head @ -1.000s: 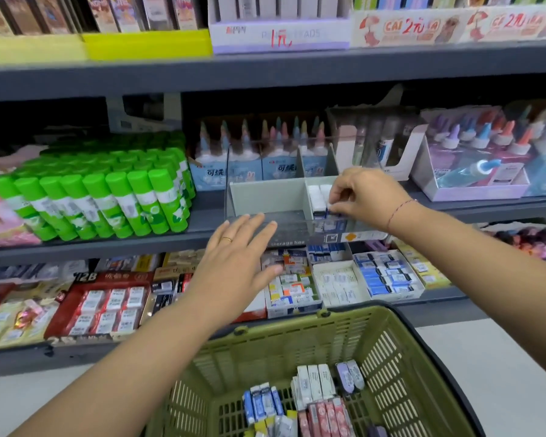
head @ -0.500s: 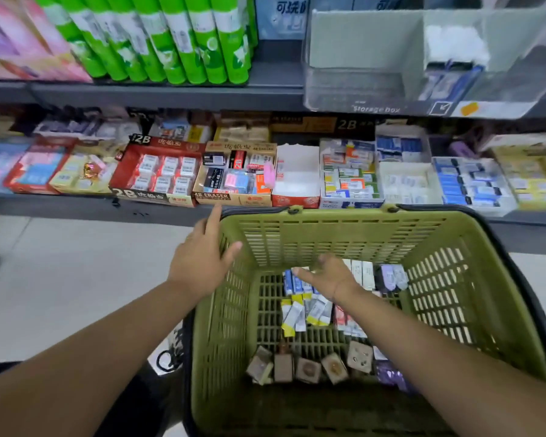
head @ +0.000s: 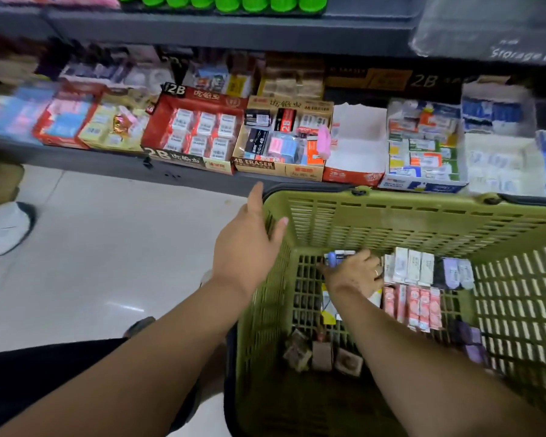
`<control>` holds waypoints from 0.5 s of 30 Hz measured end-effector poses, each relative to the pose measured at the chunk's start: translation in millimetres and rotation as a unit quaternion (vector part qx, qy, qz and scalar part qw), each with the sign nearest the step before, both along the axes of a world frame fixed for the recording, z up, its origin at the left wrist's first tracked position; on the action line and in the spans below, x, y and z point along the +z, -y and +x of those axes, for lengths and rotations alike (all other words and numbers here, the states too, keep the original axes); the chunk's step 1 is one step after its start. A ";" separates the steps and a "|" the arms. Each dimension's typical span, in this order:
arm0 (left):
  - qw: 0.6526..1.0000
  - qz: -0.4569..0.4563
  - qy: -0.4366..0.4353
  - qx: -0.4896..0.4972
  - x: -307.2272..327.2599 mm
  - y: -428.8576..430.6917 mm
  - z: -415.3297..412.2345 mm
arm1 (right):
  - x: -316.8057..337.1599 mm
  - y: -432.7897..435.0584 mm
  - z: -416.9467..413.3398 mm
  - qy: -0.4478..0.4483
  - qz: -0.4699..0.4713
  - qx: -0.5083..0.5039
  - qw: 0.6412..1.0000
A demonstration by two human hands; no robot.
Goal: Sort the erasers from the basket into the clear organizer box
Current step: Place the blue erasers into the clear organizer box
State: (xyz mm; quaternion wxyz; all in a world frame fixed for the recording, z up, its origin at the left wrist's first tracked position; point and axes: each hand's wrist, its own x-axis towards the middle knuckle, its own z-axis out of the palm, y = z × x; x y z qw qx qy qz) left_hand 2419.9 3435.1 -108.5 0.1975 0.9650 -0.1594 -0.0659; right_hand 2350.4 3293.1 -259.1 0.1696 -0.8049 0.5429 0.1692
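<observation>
Now right hand (head: 353, 274) around blue erasers (head: 337, 258)

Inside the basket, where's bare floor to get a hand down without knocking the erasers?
Bare grid floor runs along the left wall of the basket, between that wall and the right hand, down to the brown erasers at the near end. Crowded: middle and far right, where white erasers, pink erasers and purple erasers lie packed together.
</observation>
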 end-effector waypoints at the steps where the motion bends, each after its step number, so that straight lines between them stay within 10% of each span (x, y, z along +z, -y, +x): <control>1: 1.000 0.003 0.003 0.002 -0.6 -0.6 0.3 | -3.1 -0.4 -0.2 -0.004 -0.005 0.005 1.000; 15: 1.000 0.010 0.010 0.005 -3.0 -1.7 1.5 | -3.9 11.7 3.4 0.041 0.121 0.019 0.992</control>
